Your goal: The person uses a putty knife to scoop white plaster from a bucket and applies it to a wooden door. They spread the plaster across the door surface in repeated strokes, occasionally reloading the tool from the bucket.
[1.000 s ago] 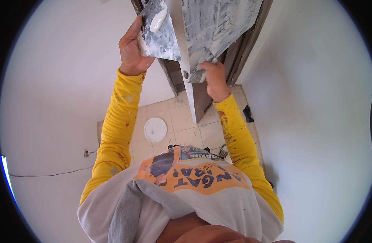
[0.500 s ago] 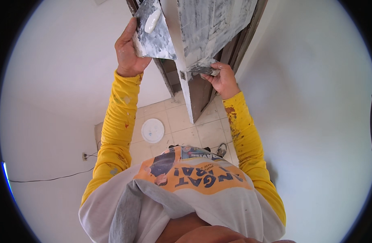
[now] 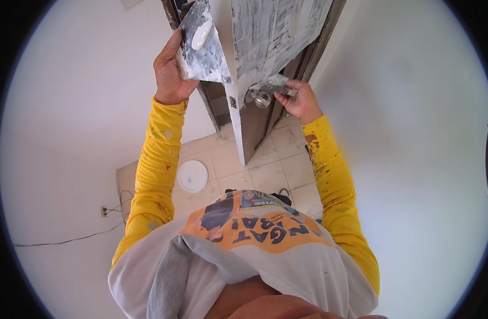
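Note:
My left hand [image 3: 171, 74] grips the edge of a flat metal plate [image 3: 207, 65] smeared with white and grey. A thick dollop of white putty [image 3: 202, 35] lies on it. With its fingers closed, my right hand [image 3: 301, 101] holds a putty knife [image 3: 274, 83], its blade coated in putty. The blade is close to the door [image 3: 273, 32], whose face is streaked white over dark; I cannot tell if they touch. Just below the blade a round metal doorknob [image 3: 262, 100] sticks out. A latch plate [image 3: 233, 101] sits in the white door edge.
A dark door frame [image 3: 307, 61] stands behind the door. White walls [image 3: 414, 159] rise at both sides. On the tiled floor [image 3: 228, 170] lies a round white lid [image 3: 193, 176]. A wall outlet [image 3: 103, 211] with cables is at the left.
My right hand has shifted slightly right with the putty knife, and the doorknob now shows. My left hand and the plate stay nearly in place. The view has shifted a little.

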`<state>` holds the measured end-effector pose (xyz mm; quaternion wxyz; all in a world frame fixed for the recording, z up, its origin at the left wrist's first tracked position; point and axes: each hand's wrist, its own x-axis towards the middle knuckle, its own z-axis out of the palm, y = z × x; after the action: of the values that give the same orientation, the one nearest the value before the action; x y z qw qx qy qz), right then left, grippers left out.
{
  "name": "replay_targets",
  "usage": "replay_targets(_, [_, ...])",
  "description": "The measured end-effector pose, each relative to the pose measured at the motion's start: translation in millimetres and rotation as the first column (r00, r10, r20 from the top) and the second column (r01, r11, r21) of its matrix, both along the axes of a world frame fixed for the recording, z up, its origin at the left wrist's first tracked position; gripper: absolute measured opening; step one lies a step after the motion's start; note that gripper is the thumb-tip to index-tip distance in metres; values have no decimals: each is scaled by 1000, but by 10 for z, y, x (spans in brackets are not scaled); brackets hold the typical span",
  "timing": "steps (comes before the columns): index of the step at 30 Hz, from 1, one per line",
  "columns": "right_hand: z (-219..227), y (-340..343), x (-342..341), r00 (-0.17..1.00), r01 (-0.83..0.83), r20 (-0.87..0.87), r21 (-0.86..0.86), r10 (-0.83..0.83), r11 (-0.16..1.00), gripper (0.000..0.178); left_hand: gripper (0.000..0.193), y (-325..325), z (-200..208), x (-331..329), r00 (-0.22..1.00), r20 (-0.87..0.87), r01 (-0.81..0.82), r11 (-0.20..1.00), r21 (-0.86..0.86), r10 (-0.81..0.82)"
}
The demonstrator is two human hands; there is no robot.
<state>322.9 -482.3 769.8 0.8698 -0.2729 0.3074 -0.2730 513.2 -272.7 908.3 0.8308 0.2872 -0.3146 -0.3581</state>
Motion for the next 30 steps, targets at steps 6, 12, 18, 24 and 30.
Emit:
replay_targets(6, [-307, -46, 93, 984, -94, 163, 160, 68, 983, 33, 63, -22, 72, -209, 1000, 19, -14, 999, -44, 15])
replay_targets(12, [-307, -218, 254, 978, -180, 167, 360, 126, 915, 39, 57, -10, -26, -110, 998, -16, 50, 989, -139, -53])
replay_targets(18, [-280, -649, 440, 932, -298, 308, 357, 189, 886, 41, 58, -29, 21, -194, 997, 50, -57, 994, -89, 62])
replay_targets(24, [-380, -700, 89, 981, -184, 154, 563, 116, 806, 33, 60, -78, 96, -416, 961, 43, -273, 961, -42, 275])
replay_targets(30, [-855, -730, 245, 948, -286, 314, 772, 50, 568, 28, 58, -147, 125, -506, 948, -21, -318, 947, -52, 318])
